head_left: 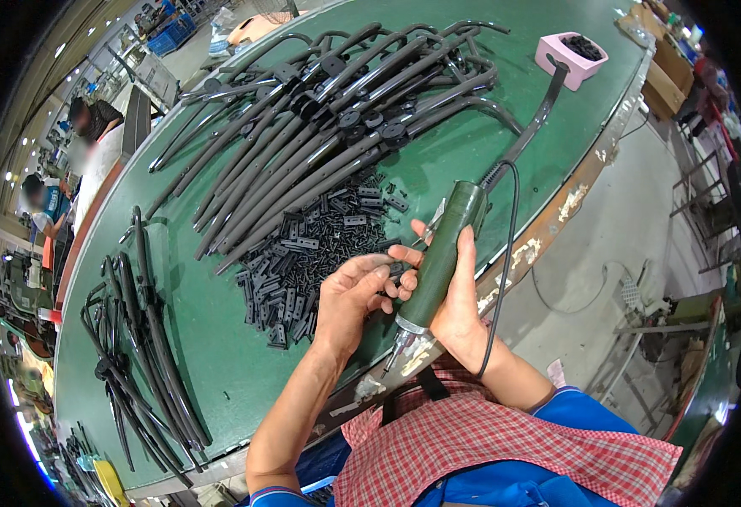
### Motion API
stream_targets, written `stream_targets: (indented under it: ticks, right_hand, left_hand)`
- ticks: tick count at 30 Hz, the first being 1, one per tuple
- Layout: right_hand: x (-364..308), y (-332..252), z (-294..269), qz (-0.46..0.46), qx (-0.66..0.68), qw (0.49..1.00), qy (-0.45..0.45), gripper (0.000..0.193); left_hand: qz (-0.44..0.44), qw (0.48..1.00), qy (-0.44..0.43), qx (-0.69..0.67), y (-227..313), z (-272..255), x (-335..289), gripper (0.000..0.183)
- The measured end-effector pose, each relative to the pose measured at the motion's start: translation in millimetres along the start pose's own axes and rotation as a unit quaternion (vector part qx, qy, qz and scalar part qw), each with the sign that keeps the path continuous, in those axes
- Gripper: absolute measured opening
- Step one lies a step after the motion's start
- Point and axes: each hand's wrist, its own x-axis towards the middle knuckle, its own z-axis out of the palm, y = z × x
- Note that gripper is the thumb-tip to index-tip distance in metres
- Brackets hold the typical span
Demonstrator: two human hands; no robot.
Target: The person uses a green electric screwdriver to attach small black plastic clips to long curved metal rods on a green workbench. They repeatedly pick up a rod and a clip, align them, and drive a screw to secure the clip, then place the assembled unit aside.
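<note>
My right hand (460, 314) is wrapped round a green electric screwdriver (445, 253); its bit points down toward the table's near edge. From the tool's upper end a cord runs up and then down past my right wrist. Close to the tool's left side, my left hand (347, 297) is closed, thumb and fingers pinched together. Something small and dark shows at its fingertips, too hidden to name. Just beyond that hand lies a heap of black screws (347, 238), mixed with small black rectangular blocks with holes (282, 296).
Bent black tube frames with grey sleeves (290, 152) lie stacked across the green table (488, 80). A smaller bundle of tubes (146, 338) lies at the left. At the far right stands a pink bin (548, 52) with black parts. Two people sit beyond the table at the left.
</note>
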Motion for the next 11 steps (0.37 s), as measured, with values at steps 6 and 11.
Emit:
stream_targets:
  ticks: [6,11]
  right_hand:
    - [1,1,1,0.002,-0.004,1.0,-0.011,0.077]
    - [2,2,0,0.007,-0.025,1.0,-0.004,0.078]
  left_hand:
    - [0.101,0.959,-0.032,0.263,0,-6,-15,0.036]
    - [0.157,0.892,0.048,0.42,-9,-29,-36,0.038]
